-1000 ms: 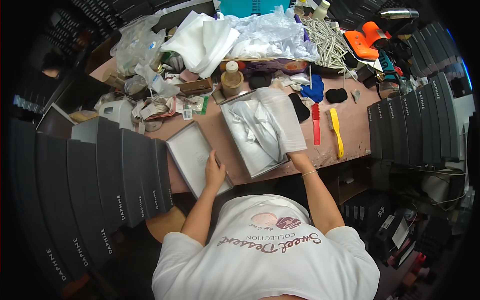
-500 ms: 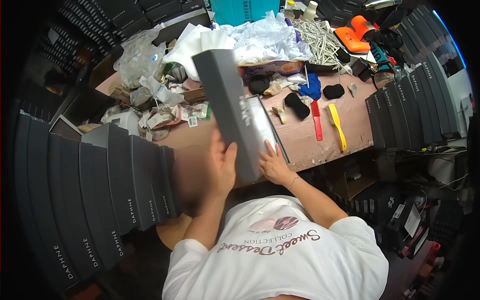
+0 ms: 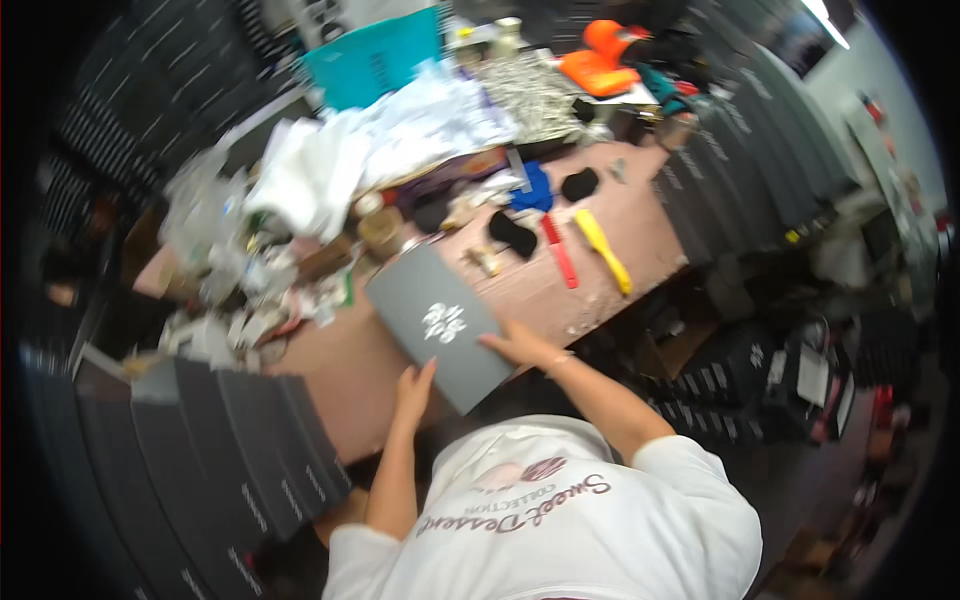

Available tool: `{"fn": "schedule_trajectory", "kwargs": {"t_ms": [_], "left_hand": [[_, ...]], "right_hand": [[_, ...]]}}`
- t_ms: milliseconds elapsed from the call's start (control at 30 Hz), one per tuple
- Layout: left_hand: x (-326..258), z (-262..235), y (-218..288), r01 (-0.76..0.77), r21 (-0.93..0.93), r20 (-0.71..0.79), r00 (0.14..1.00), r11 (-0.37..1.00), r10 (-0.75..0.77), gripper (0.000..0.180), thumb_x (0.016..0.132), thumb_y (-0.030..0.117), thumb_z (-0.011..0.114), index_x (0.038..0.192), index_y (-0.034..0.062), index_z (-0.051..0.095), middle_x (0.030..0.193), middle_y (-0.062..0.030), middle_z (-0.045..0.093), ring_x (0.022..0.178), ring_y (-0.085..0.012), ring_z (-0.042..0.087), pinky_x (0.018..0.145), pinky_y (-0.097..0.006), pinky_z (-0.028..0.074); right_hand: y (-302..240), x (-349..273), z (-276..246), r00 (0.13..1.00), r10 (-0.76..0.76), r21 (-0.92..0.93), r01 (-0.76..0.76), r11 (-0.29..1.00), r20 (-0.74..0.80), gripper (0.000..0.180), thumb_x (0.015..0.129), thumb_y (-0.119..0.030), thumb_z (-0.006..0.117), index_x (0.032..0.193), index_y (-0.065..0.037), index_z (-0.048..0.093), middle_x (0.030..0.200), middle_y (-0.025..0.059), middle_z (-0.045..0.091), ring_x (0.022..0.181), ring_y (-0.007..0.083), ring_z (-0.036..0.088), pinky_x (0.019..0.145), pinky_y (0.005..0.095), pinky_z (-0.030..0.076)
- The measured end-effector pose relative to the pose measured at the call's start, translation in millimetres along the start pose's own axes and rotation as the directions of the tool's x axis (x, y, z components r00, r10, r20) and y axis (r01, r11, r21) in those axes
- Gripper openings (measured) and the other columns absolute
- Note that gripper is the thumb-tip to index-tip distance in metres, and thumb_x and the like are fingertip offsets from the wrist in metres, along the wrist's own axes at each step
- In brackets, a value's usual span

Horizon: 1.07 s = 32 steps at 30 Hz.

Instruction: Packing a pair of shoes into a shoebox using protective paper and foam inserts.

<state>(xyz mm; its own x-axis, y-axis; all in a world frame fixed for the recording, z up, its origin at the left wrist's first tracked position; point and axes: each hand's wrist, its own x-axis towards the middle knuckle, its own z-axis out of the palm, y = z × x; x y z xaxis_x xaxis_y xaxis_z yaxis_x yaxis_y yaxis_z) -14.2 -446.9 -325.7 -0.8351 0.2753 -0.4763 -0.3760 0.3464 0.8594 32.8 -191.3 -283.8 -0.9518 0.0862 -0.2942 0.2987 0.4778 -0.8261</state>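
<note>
A dark grey shoe box [image 3: 440,300] with a white floral emblem sits on the near part of the table, its lid down over it. My left hand [image 3: 410,392] grips the box at its near left edge, thumb up against the lid. On the opposite side, my right hand [image 3: 520,345] holds the right edge with the fingertips over the lid. The undersides of both hands are hidden, and the picture is slightly smeared.
A red brush [image 3: 560,255] and a yellow brush [image 3: 603,252] lie right of the box, near black pads [image 3: 512,234]. White tissue paper [image 3: 400,140] and plastic bags [image 3: 200,220] are heaped behind. Upright grey boxes line the left [image 3: 250,430] and right [image 3: 740,170].
The raised lid has come down onto the box, covering the white inside. Both hands have moved to the box's sides. The view has turned, shifting the table's things leftward.
</note>
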Motion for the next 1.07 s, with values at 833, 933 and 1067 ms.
{"fn": "schedule_trajectory", "kwargs": {"t_ms": [833, 933, 1067], "left_hand": [[-41.4, 230.2, 139.5, -0.312, -0.146, 0.726, 0.611, 0.939, 0.316, 0.066, 0.085, 0.026, 0.068, 0.140, 0.0057, 0.037, 0.129, -0.0151, 0.050, 0.111, -0.0240, 0.054, 0.094, -0.034, 0.045], [-55.2, 226.4, 110.7, -0.330, -0.011, 0.614, 0.743, 0.944, 0.267, 0.061, 0.086, 0.028, 0.067, 0.135, 0.0022, 0.043, 0.127, -0.0166, 0.053, 0.111, -0.0253, 0.055, 0.093, -0.035, 0.046], [-90.4, 180.7, 70.1, -0.165, 0.014, 0.326, 0.933, 0.986, 0.152, 0.059, 0.087, 0.029, 0.066, 0.134, 0.0020, 0.044, 0.128, -0.0170, 0.052, 0.113, -0.0250, 0.055, 0.094, -0.034, 0.046]], "right_hand": [[195.7, -109.1, -373.3, 0.801, 0.360, 0.578, -0.022, 0.815, -0.477, 0.031, 0.086, -0.020, 0.062, 0.111, -0.003, 0.062, 0.093, 0.0051, 0.065, 0.090, 0.0136, 0.060, 0.079, 0.0296, 0.048], [182.1, -46.1, -401.5, 0.653, 0.071, 0.128, 0.040, 0.991, -0.754, 0.023, 0.090, -0.014, 0.057, 0.104, 0.003, 0.064, 0.089, 0.0045, 0.066, 0.079, 0.0119, 0.060, 0.072, 0.0256, 0.047], [48.2, 49.6, -327.6, 0.855, -0.289, 0.146, 0.382, 0.912, -0.430, 0.022, 0.090, -0.010, 0.053, 0.107, 0.000, 0.064, 0.086, 0.0044, 0.066, 0.076, 0.0124, 0.060, 0.069, 0.0243, 0.047]]}}
